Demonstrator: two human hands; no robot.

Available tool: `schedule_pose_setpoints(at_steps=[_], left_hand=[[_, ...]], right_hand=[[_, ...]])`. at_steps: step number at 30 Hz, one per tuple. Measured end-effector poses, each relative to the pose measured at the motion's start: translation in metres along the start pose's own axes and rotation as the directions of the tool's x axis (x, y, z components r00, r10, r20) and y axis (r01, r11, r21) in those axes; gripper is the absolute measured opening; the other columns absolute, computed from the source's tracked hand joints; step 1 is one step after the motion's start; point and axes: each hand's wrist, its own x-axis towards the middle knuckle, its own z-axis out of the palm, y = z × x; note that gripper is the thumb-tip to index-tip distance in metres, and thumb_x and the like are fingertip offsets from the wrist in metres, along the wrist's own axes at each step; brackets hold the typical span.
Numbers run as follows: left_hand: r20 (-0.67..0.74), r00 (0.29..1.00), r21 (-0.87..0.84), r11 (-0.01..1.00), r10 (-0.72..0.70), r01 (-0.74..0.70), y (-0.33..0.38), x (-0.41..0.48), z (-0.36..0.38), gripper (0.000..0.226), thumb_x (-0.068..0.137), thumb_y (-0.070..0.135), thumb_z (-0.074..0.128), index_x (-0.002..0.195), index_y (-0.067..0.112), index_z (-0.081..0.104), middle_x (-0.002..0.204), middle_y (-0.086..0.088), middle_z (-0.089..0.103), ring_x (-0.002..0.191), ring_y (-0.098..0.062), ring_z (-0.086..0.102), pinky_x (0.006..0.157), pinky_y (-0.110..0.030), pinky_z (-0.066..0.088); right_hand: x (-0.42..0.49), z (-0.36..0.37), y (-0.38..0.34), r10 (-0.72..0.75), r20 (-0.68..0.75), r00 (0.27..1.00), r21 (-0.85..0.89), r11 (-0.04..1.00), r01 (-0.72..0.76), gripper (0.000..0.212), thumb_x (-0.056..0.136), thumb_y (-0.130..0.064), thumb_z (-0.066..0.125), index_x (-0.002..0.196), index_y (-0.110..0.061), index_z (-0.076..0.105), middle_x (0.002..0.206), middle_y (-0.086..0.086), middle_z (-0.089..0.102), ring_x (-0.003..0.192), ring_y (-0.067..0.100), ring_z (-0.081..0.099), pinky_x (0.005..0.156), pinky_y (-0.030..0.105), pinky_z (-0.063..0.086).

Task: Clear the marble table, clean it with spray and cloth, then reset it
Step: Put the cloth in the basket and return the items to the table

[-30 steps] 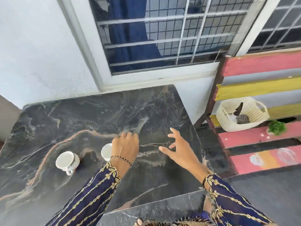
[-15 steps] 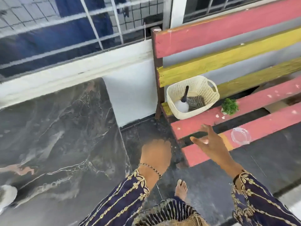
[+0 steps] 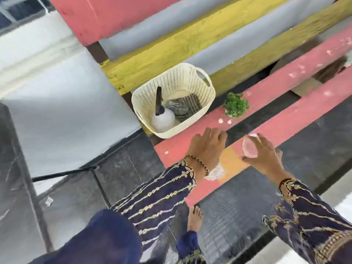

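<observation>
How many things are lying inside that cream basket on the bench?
2: a white spray bottle with a black nozzle at the cream plastic basket's left side, a grey striped cloth beside it. More may hide underneath.

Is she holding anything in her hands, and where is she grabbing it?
The right hand grips a clear round dish by its rim, on the bench. The left hand holds nothing.

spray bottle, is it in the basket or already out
In. The spray bottle lies tipped inside the cream basket beside a striped cloth; neither hand touches it.
</observation>
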Motion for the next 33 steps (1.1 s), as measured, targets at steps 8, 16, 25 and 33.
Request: schedule_pose_setpoints(at_steps=[8,16,25,33], left_hand=[[0.021,0.999,0.008,0.999,-0.046,0.046,0.005,0.153,0.028,0.077,0.089,0.011,0.054,0.151,0.018,0.009,0.157,-0.019,0.009,0.126,-0.046,0.039,0.086,-0.051,0.054],[0.094,0.996,-0.012,1.000,-0.007,0.009,0.001,0.193,0.048,0.054,0.090,0.002,0.057,0.138,0.020,0.038,0.150,-0.020,0.021,0.117,-0.039,0.049,0.082,-0.041,0.057],[-0.003,1.000,-0.188,0.982,0.005,-0.005,-0.009,0.183,0.058,0.044,0.090,0.002,0.056,0.132,0.017,0.050,0.128,-0.015,0.046,0.101,-0.034,0.063,0.082,-0.043,0.057],[-0.038,0.998,-0.280,0.959,-0.051,0.039,-0.016,0.076,0.029,0.037,0.089,0.002,0.054,0.124,0.014,0.060,0.125,-0.014,0.052,0.101,-0.032,0.062,0.082,-0.039,0.054]], right_hand=[[0.038,0.003,0.027,0.046,0.115,0.992,-0.016,0.999,-0.045,0.103,0.078,-0.038,0.087,0.159,-0.043,0.024,0.172,0.002,0.011,0.153,0.039,0.015,0.115,0.068,0.028],[0.045,0.010,0.030,0.008,0.089,0.996,0.012,1.000,-0.009,0.103,0.075,-0.040,0.089,0.159,-0.034,0.029,0.167,-0.001,0.017,0.148,0.037,0.018,0.101,0.065,0.046],[0.038,0.023,0.024,0.061,0.048,0.997,0.018,0.998,-0.062,0.096,0.076,-0.037,0.086,0.155,-0.034,0.032,0.156,-0.002,0.028,0.139,0.037,0.029,0.093,0.059,0.053],[-0.019,0.022,-0.021,0.026,0.010,1.000,0.038,0.999,-0.027,0.097,0.078,-0.043,0.083,0.157,-0.035,0.028,0.159,-0.004,0.026,0.138,0.032,0.031,0.086,0.054,0.056]])
